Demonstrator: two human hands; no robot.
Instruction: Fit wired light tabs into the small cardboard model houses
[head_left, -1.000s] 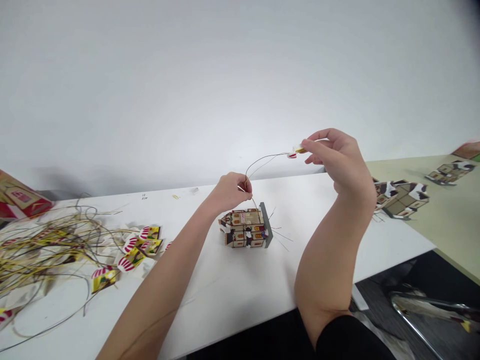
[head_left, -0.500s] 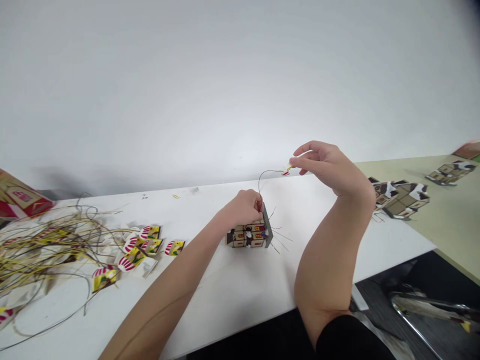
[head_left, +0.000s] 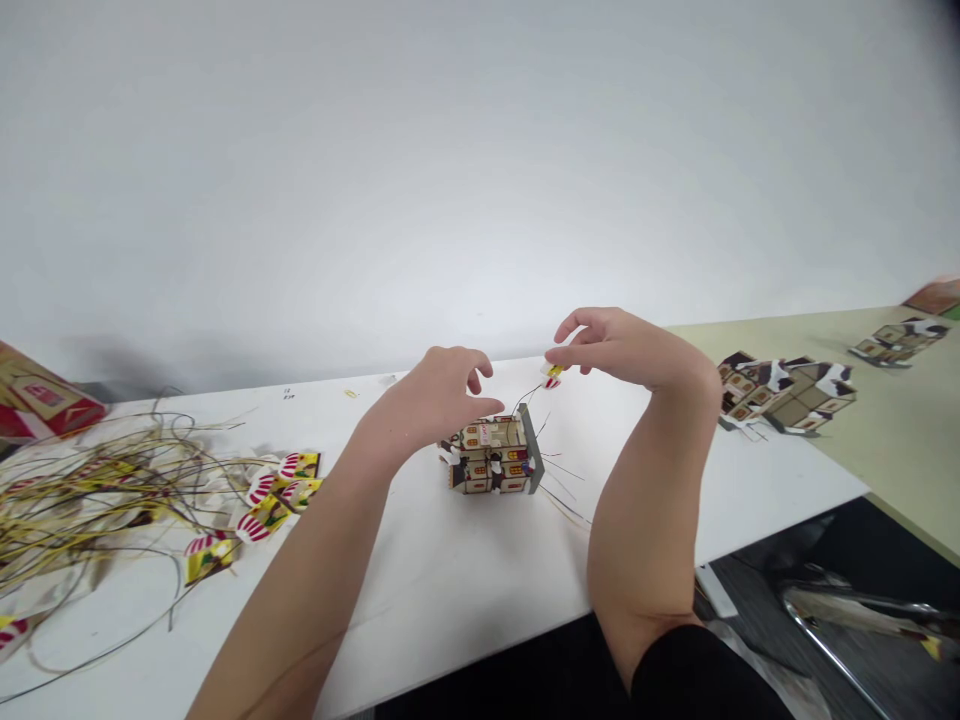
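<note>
A small printed model house (head_left: 484,470) lies on its side on the white table (head_left: 450,610), its grey base (head_left: 534,452) facing right. Several thin wires stick out past that base. My left hand (head_left: 431,405) hovers just over the house's upper left, thumb and fingers apart, with nothing in them. Between the thumb and fingertips of my right hand (head_left: 615,345) is a small awning piece (head_left: 552,377) with red and white stripes and a yellow part. A thin dark wire runs from this piece down to the house.
At left lies a tangle of wires (head_left: 112,500) with several striped awning pieces (head_left: 262,518). Behind it stands a red and tan box (head_left: 49,395). More model houses (head_left: 787,390) stand at right, another (head_left: 900,342) farther off. A metal-framed chair (head_left: 832,650) is below.
My left hand has let go at the house and moved up and left, its fingers opening. My right hand has come left and lower with the awning piece, nearer the house.
</note>
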